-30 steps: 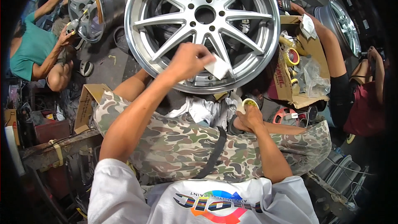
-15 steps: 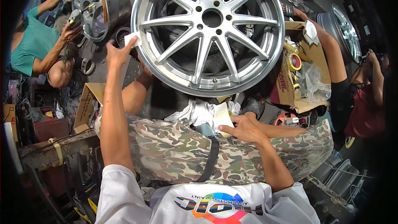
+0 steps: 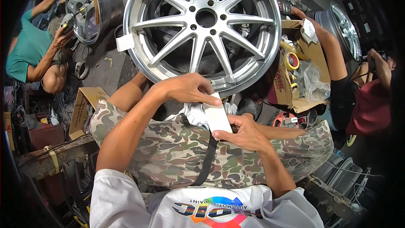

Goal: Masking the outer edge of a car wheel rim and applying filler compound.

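Observation:
A large silver multi-spoke wheel [image 3: 192,29] lies in front of me, its face up. From its left rim juts a small white card [image 3: 125,42]. Close to my lap, both hands are on a pale rectangular card [image 3: 217,119]; whether it is one piece or a stack I cannot tell. My left hand [image 3: 192,89] pinches its upper end beside the wheel's near edge. My right hand [image 3: 244,133] grips the lower end, thumb on top. Crumpled white cloth [image 3: 195,115] lies under and beside the card.
An open cardboard box [image 3: 318,55] with tape rolls and clear plastic stands right of the wheel. At the far left, a person [image 3: 31,48] in green works on another wheel [image 3: 99,10]. Someone in dark red [image 3: 371,105] is at the right, near a tilted wheel [image 3: 344,31].
My left hand has let go of the small card at the left rim and come down to the card in my right hand. The view has shifted slightly right.

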Action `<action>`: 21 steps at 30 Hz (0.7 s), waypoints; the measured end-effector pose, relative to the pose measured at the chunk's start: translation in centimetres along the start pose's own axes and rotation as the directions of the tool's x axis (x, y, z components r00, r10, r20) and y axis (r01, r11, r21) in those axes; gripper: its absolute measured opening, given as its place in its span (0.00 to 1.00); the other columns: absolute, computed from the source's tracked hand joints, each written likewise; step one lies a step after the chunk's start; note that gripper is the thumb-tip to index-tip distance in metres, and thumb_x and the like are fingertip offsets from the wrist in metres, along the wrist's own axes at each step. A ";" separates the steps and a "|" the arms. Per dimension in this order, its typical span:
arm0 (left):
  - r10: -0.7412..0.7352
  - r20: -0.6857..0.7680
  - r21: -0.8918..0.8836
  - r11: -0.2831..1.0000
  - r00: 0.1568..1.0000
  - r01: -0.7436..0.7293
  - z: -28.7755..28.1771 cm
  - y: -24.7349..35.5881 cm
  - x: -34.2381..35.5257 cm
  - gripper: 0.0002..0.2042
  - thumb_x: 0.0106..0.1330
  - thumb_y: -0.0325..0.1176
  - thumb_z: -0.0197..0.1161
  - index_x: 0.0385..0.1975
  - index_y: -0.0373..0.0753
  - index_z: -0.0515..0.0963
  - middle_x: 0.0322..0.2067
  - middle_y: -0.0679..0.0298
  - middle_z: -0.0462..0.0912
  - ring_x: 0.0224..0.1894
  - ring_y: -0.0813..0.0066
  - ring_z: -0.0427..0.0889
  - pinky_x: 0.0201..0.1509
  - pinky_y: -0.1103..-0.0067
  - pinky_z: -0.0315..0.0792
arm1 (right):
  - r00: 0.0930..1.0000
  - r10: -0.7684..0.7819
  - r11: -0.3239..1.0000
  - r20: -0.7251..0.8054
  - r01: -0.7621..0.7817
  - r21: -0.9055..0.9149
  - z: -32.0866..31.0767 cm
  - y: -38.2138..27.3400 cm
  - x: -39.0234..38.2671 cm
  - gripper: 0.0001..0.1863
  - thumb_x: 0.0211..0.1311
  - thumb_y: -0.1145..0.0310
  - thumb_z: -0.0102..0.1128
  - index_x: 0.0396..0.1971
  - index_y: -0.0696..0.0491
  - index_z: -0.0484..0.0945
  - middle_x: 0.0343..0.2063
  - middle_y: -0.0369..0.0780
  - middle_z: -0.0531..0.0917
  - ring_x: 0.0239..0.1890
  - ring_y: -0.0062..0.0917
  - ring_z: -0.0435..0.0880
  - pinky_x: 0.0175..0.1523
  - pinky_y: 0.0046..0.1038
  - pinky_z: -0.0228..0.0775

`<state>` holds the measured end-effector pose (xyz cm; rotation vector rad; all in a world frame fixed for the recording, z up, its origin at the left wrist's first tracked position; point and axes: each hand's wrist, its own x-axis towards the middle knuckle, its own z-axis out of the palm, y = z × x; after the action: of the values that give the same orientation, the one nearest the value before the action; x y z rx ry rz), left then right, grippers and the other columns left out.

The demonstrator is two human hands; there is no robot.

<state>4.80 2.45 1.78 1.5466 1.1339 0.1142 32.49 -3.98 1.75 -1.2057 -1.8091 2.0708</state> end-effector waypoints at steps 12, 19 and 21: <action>0.165 -0.229 0.192 0.974 0.959 -0.122 1.7 -1.2 5.9 0.15 0.68 0.38 0.75 0.38 0.29 0.87 0.28 0.53 0.87 0.31 0.69 0.83 0.37 0.71 0.75 | 0.949 0.283 0.925 -0.137 -0.232 0.300 0.0 8.4 0.4 0.24 0.69 0.49 0.75 0.41 0.60 0.91 0.28 0.35 0.88 0.29 0.15 0.81 0.34 0.22 0.72; 0.139 -0.290 0.132 0.986 0.947 -0.104 2.6 -1.9 6.8 0.14 0.68 0.37 0.73 0.38 0.29 0.85 0.29 0.51 0.87 0.32 0.59 0.85 0.40 0.67 0.76 | 0.810 0.575 0.813 -0.118 -0.549 0.194 -0.4 10.4 1.8 0.32 0.64 0.41 0.76 0.39 0.62 0.90 0.27 0.37 0.88 0.26 0.17 0.81 0.34 0.25 0.74; 0.111 -0.264 0.174 0.983 0.958 -0.066 2.9 -2.1 7.0 0.18 0.63 0.39 0.78 0.40 0.29 0.83 0.34 0.49 0.87 0.38 0.53 0.87 0.44 0.65 0.78 | 0.795 0.590 0.807 -0.145 -0.573 0.142 -0.6 8.8 1.7 0.32 0.64 0.41 0.76 0.39 0.62 0.90 0.26 0.37 0.87 0.26 0.18 0.81 0.34 0.25 0.74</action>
<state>9.09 5.04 -4.31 1.7678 1.3150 0.3102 35.16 -4.88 -6.84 -2.0539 -1.3447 2.1855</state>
